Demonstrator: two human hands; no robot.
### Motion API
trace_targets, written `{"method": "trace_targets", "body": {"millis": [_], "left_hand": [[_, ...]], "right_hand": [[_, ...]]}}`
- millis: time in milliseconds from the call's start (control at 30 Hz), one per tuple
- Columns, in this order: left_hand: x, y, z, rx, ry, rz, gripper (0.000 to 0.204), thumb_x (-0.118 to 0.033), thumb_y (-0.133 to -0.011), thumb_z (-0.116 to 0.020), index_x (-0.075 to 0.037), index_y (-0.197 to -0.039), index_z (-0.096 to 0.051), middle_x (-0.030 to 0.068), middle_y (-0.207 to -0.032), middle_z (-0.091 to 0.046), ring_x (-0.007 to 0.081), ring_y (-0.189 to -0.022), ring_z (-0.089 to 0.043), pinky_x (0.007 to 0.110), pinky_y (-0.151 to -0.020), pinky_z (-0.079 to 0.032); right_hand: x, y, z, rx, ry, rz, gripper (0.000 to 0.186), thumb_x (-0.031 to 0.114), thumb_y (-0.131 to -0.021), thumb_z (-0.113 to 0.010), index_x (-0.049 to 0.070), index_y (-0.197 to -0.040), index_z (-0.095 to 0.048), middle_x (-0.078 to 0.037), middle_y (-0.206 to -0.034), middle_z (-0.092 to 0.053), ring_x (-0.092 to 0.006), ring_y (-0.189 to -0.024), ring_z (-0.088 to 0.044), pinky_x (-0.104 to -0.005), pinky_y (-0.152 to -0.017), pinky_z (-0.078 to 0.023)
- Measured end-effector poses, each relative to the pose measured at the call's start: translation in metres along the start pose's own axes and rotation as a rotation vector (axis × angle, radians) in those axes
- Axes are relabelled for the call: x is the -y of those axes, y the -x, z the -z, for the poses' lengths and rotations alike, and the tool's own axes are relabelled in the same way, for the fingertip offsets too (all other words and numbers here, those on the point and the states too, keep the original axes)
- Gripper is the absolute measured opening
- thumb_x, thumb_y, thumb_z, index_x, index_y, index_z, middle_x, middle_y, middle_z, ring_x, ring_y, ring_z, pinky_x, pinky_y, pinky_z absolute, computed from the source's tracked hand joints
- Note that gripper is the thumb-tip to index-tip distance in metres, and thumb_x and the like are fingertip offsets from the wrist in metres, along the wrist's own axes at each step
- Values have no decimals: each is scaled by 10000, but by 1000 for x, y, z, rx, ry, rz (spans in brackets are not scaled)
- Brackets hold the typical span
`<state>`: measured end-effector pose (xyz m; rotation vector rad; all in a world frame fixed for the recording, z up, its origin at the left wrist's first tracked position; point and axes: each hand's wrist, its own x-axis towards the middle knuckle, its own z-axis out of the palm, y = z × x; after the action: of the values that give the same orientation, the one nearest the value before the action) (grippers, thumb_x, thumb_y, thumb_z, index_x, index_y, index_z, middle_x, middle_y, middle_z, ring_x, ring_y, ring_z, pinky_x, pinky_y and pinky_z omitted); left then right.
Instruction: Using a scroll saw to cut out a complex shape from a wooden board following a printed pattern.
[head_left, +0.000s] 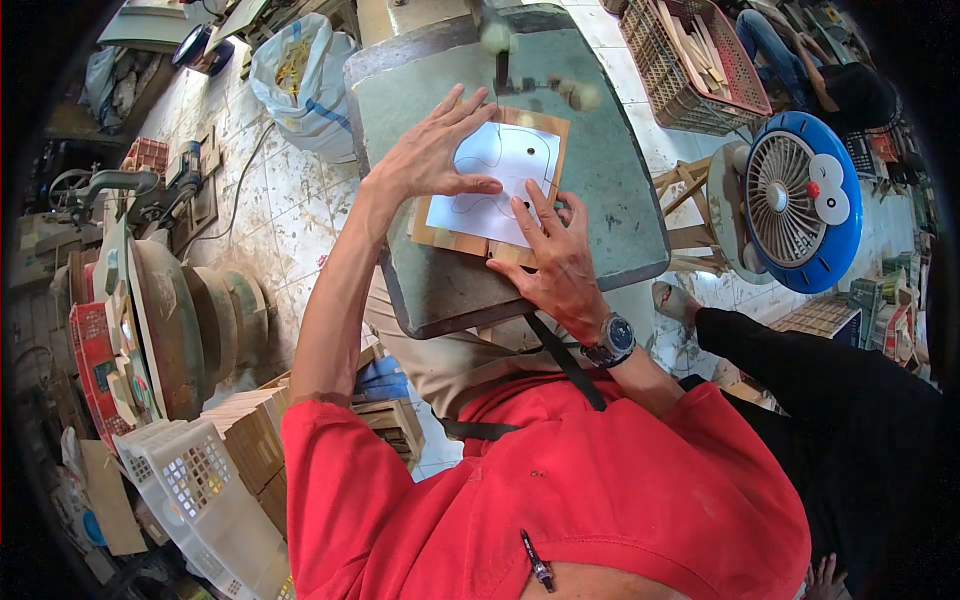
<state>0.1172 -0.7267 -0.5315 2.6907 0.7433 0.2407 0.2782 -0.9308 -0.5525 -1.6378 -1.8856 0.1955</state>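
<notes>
A white paper sheet (511, 185) with a curved outline and small dark spots lies on a flat wooden board (562, 140). The board rests on a grey-green machine table (610, 200). My left hand (437, 152) is spread over the upper left of the sheet, thumb stretched across it. From the lower right, my right hand (556, 250) presses its spread fingers on the paper, its thumb by the board's near edge. A slim vertical machine part (501, 70), perhaps a saw's blade holder, comes down at the board's far edge; its contact point is unclear.
Right of the table stand a wooden stool (700, 215) and a blue round fan (800, 200). A crate of wood strips (690, 70) and a seated person (790, 60) are at the far right. A white sack (305, 85) stands far left, stacked boards (250, 435) near left.
</notes>
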Motion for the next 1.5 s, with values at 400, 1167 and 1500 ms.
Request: {"method": "trace_targets", "body": {"millis": [400, 1167, 1500], "left_hand": [[-2, 0, 0, -5, -57, 24, 1115, -715, -704, -760, -65, -1531, -391, 155, -1614, -320, 355, -1518, -219, 473, -1227, -267], [-10, 8, -12, -142, -184, 105, 1007, -846, -691, -653, -233, -1475, -503, 165, -1559, -411, 404, -1436, -375, 695, -1092, -320], [-7, 7, -16, -192, -161, 62, 993, -829, -717, -646, -212, -1481, -497, 203, -1542, -415, 436, -1427, -370, 570, -1153, -326]], "right_hand": [[-6, -2, 1, 11, -18, 20, 809, 330, -680, -893, -4, -1342, -573, -186, -1518, -425, -458, -1254, -402, -507, -1032, -441], [-27, -16, 25, 132, -60, 106, 774, 333, -711, -875, 6, -1346, -577, -172, -1515, -448, -461, -1247, -427, -480, -1002, -483], [-33, -16, 22, 130, -94, 104, 781, 332, -712, -875, 17, -1359, -573, -163, -1521, -451, -451, -1265, -421, -481, -1022, -474]]}}
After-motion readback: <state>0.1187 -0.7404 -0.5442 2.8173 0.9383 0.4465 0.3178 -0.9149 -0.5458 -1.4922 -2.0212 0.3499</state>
